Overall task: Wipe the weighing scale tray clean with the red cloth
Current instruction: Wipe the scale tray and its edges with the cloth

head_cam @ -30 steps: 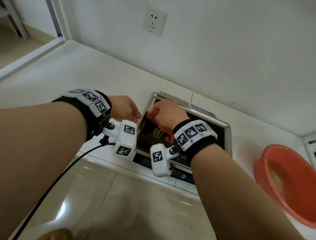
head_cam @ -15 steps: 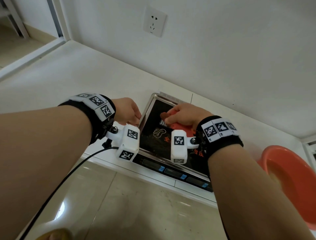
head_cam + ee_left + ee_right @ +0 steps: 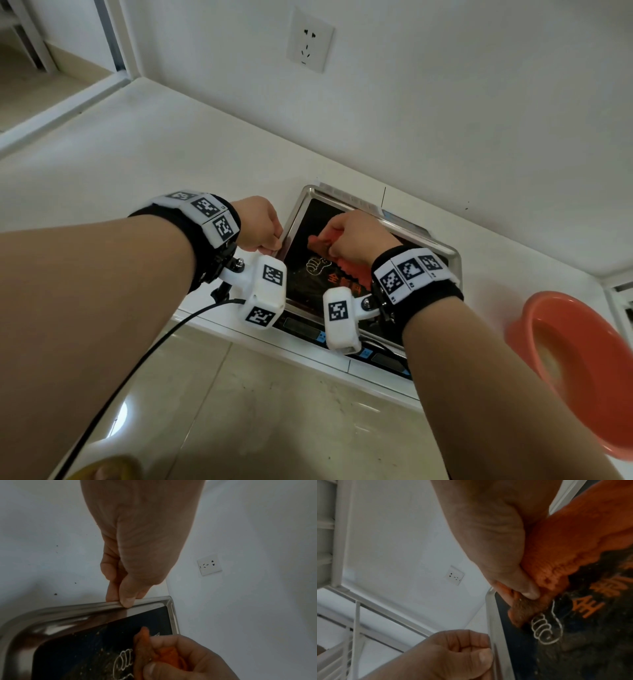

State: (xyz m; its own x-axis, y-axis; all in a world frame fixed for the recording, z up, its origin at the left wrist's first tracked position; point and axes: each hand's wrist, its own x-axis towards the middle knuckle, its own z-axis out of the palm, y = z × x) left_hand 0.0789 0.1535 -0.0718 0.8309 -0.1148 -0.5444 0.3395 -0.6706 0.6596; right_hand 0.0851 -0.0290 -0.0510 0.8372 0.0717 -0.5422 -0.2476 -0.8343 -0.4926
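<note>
Back toward the tray's left side comes the right hand [image 3: 352,236], fingers and thumb bunched around the red cloth [image 3: 570,540] and pressing it onto the dark printed floor of the weighing scale tray [image 3: 454,255], near the thumbs-up logo [image 3: 547,630]. The left hand [image 3: 258,224] pinches the steel rim at the left edge, thumb on top. Pale specks remain on the liner; a hard sideways stroke could, by the look of it, slide the tray under that light pinch or flick crumbs onto the white counter [image 3: 137,154].

Bare forearms; black wristbands [image 3: 219,219], white marker tiles, white cameras, black cable [image 3: 137,363].
</note>
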